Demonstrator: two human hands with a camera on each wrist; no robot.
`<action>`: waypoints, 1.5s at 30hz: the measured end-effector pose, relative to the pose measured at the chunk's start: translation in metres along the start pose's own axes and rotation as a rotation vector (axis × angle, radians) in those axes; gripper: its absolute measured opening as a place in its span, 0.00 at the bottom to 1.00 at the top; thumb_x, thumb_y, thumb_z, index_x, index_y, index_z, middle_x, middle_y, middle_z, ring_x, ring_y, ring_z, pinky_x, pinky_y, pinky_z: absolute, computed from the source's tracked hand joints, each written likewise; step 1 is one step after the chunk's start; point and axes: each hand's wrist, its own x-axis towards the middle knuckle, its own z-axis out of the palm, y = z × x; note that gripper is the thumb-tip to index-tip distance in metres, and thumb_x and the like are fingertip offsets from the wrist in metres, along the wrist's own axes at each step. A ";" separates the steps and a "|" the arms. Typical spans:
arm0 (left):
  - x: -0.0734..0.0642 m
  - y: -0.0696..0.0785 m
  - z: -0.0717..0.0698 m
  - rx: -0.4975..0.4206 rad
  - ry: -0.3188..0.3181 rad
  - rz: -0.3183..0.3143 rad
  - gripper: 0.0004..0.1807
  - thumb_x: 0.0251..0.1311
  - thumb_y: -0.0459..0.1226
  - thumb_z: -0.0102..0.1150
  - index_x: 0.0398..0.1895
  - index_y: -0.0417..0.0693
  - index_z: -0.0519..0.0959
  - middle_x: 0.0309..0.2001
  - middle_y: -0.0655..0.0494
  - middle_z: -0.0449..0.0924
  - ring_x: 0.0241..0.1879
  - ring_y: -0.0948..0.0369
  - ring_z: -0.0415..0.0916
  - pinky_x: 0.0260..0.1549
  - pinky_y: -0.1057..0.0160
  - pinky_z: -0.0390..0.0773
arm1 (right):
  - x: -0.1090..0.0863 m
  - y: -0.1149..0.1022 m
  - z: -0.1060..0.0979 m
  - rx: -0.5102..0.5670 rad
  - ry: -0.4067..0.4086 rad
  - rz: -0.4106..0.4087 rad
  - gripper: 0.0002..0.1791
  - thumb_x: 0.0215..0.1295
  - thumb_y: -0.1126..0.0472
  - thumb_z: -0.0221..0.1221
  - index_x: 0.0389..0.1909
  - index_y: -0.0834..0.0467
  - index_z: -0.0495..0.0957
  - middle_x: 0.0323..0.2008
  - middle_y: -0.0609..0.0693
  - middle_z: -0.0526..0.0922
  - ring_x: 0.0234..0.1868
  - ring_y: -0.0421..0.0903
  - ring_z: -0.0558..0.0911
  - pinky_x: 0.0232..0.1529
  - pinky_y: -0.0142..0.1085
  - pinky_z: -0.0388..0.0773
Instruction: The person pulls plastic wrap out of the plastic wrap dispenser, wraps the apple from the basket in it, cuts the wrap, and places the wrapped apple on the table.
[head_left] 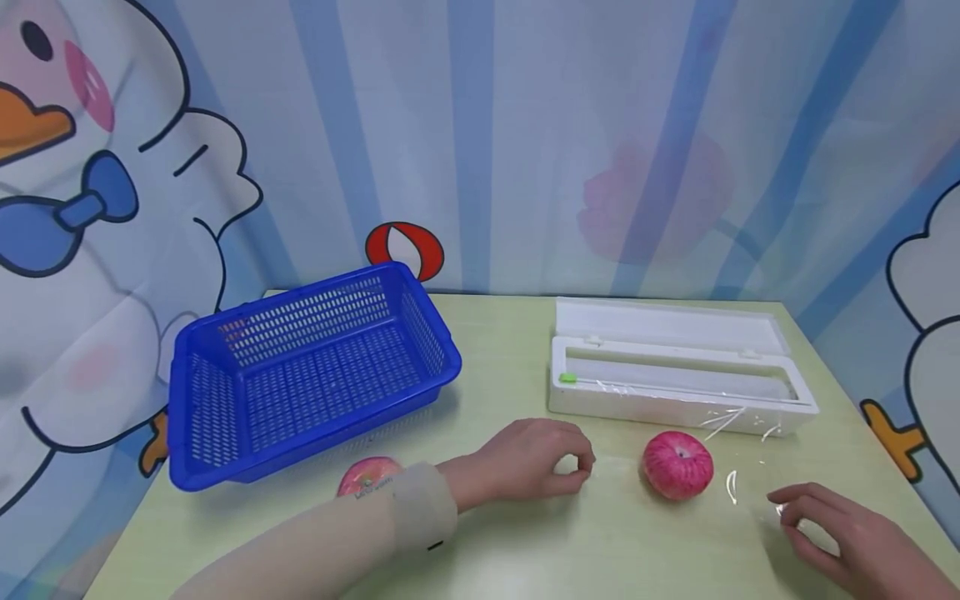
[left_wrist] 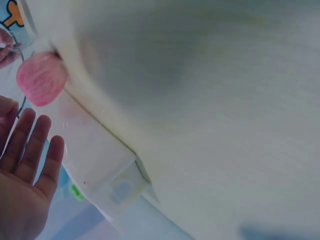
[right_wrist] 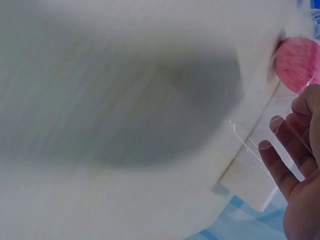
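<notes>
A red apple (head_left: 677,467) rests on the table between my hands, in front of the white cling film box (head_left: 637,402). The box lid (head_left: 667,323) is raised, and the roll (head_left: 675,377) shows inside. Clear cling film (head_left: 732,487) comes forward over the box front, seen mainly by its glints. My left hand (head_left: 525,462) pinches with thumb and index finger at the film's left side. To the apple's right, my right hand (head_left: 855,529) pinches the film's other side; glints run to its fingertips in the right wrist view. Its other fingers (right_wrist: 282,167) are spread.
A blue perforated basket (head_left: 315,450) stands at the left of the table (head_left: 495,350). A second red apple (head_left: 367,473) lies in front of it, partly covered by my left sleeve (head_left: 360,529). A small green slider (head_left: 567,377) sits on the box. A printed curtain (head_left: 517,150) hangs behind.
</notes>
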 end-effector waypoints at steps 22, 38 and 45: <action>0.014 -0.011 0.006 -0.222 0.144 -0.185 0.05 0.68 0.33 0.66 0.35 0.54 0.85 0.39 0.65 0.88 0.45 0.68 0.83 0.52 0.72 0.78 | 0.024 0.012 -0.017 0.059 0.102 -0.001 0.13 0.61 0.68 0.74 0.30 0.49 0.80 0.47 0.56 0.87 0.38 0.47 0.86 0.38 0.42 0.89; 0.022 -0.014 0.019 -0.107 0.109 -0.227 0.08 0.67 0.34 0.64 0.31 0.57 0.79 0.33 0.68 0.80 0.36 0.68 0.76 0.39 0.70 0.75 | 0.033 0.013 -0.016 0.090 0.091 0.004 0.13 0.62 0.67 0.74 0.31 0.50 0.79 0.47 0.57 0.87 0.38 0.47 0.86 0.39 0.45 0.89; 0.027 -0.002 0.024 0.059 0.134 -0.245 0.07 0.67 0.39 0.60 0.46 0.53 0.83 0.43 0.61 0.84 0.42 0.64 0.80 0.39 0.67 0.79 | 0.032 0.013 -0.015 0.136 0.082 0.028 0.12 0.63 0.66 0.73 0.31 0.50 0.79 0.47 0.58 0.87 0.39 0.49 0.87 0.39 0.45 0.89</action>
